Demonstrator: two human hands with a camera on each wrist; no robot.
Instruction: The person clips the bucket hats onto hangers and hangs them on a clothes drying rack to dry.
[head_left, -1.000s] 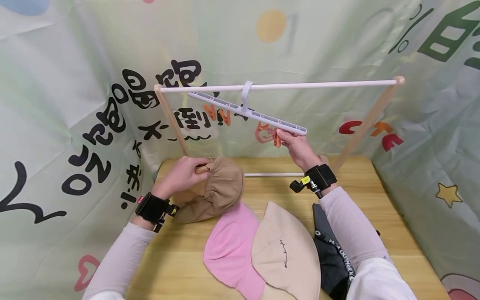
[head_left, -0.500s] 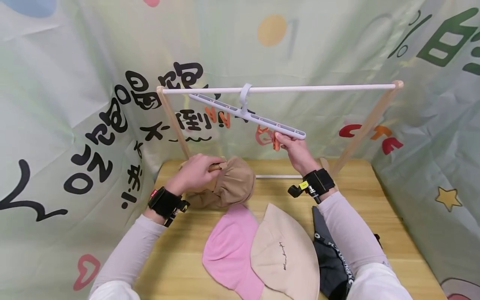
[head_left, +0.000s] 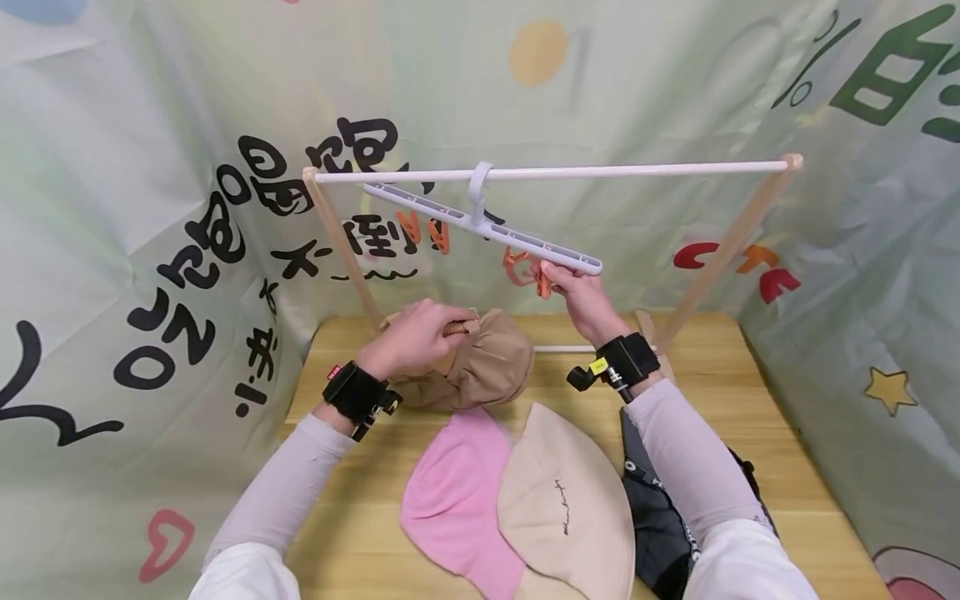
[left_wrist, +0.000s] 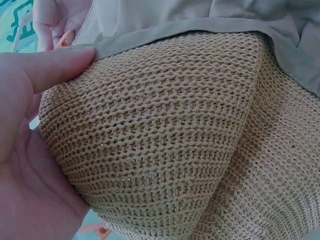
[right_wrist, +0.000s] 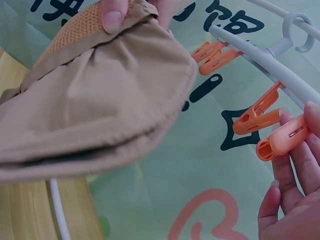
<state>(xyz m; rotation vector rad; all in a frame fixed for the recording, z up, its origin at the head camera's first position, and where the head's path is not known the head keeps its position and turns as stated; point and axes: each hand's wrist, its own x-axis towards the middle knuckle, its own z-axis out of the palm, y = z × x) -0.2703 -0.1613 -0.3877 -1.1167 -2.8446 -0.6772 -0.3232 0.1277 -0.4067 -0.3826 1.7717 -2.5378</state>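
Observation:
My left hand (head_left: 416, 335) pinches the edge of a brown hat (head_left: 504, 357), thumb on its fabric band. The left wrist view shows the hat's woven, straw-like part (left_wrist: 155, 120) under that band. Beyond it, my right hand (head_left: 587, 302) pinches an orange clothespin (right_wrist: 287, 137) attached under a pale grey hanger (head_left: 480, 223). The hanger hangs from a white rod (head_left: 637, 172), its right end tilted down. In the right wrist view another orange clothespin (right_wrist: 257, 112) dangles beside the pinched one, with two more farther along. The hat is apart from the clothespins.
A pink cap (head_left: 457, 492), a beige bucket hat (head_left: 562, 500) and a black cap (head_left: 656, 517) lie on the wooden table (head_left: 337, 533), toward the front. Wooden posts (head_left: 731, 242) carry the rod at both ends. Printed cloth (head_left: 150, 208) encloses the table.
My left hand has carried the brown hat to the right and slightly up, closer to the hanger. My right hand keeps its grip on the orange clothespin.

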